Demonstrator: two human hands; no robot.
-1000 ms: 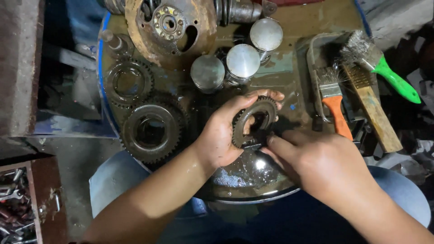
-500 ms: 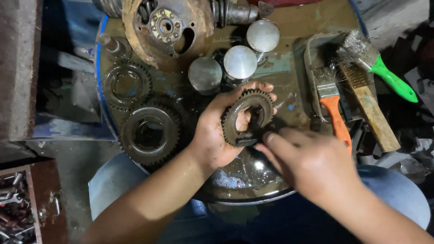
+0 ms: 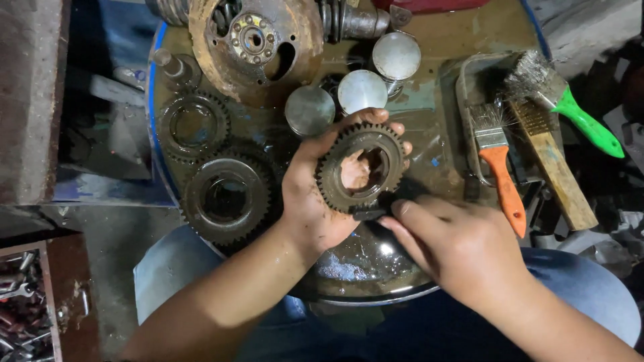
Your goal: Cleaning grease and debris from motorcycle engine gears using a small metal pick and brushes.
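Since a second ago the toothed gear [image 3: 362, 167] has come up from lying nearly edge-on to facing the camera, so I now see straight through its bore to the palm behind it. My left hand [image 3: 315, 194] is wrapped around the gear's rim, fingers curled over the top edge and thumb low, holding it just above the oily top of the round table [image 3: 456, 33]. My right hand [image 3: 456, 248] is pinched on a small dark piece [image 3: 367, 213] pressed against the gear's lower teeth; I cannot tell what that piece is. Everything here looks slick with oil, so I judge the gear could slip out of the left hand's grip and drop onto the shiny basin [image 3: 365, 268] below, or knock the two larger gears [image 3: 225, 198] lying to the left. The pinched piece could just as easily skid off the teeth. To the right, a shallow metal tray [image 3: 463, 87] holds an orange-handled paintbrush [image 3: 500, 177], with a wooden wire brush [image 3: 553, 167] and a green-handled brush [image 3: 570, 107] lying across it. Three round metal pistons [image 3: 362, 90] stand just beyond the gear.
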